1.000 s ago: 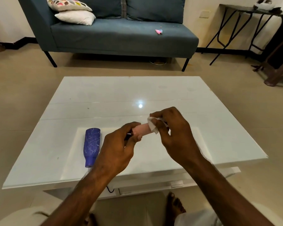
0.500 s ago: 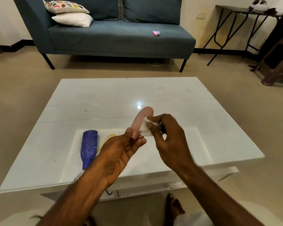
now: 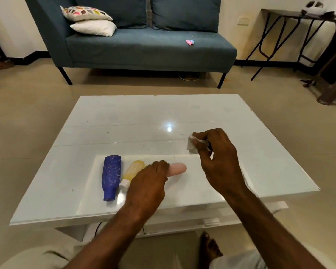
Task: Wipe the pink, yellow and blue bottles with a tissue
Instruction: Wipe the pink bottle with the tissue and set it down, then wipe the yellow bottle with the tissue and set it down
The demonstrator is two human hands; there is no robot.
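Head view: I see my left hand closed around the pink bottle, low over the white glass coffee table, just right of the yellow bottle. The blue bottle lies left of the yellow one, touching it. My right hand, farther right and raised, pinches a crumpled tissue.

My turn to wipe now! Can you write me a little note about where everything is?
Left hand: closed over the pink bottle, low at the table.
Right hand: raised, pinching the tissue.
Blue bottle and yellow bottle: lying side by side, left of the pink one.
Done: can't tell from this view.
Left: probably yellow and blue.
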